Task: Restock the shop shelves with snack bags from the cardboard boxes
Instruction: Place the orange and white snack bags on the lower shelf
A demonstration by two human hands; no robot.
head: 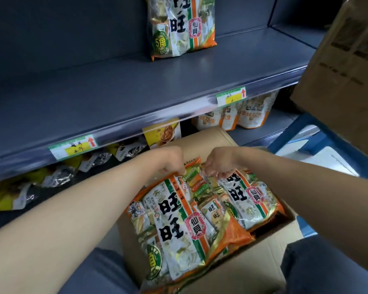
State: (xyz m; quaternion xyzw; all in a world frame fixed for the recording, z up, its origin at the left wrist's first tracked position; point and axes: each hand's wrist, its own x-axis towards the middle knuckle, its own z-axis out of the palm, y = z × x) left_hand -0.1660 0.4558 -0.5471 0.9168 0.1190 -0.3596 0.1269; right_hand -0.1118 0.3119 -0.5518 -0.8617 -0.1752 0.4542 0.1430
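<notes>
Low down, the left hand [171,161] pinches the crimped top edge of a glossy snack bag [179,225] in the open cardboard box [253,270]. The right hand [220,162] pinches the neighbouring bag [251,200]. Just beyond the knuckles, the box's flap nears the shelf [136,85] lip. Above the hands, smooth grey shelf spreads wide, with one upright bag [181,28] at the back.

Two boxes: an open box [263,262] near, a second box [338,71] far right. One cracker bag [181,28] on the shelf [115,92]. At least two in the open box: left bag [179,225], right bag [249,196]. Two price tags: left tag [73,146], right tag [231,96]. Three peanut bags [227,119] on the lower shelf.
</notes>
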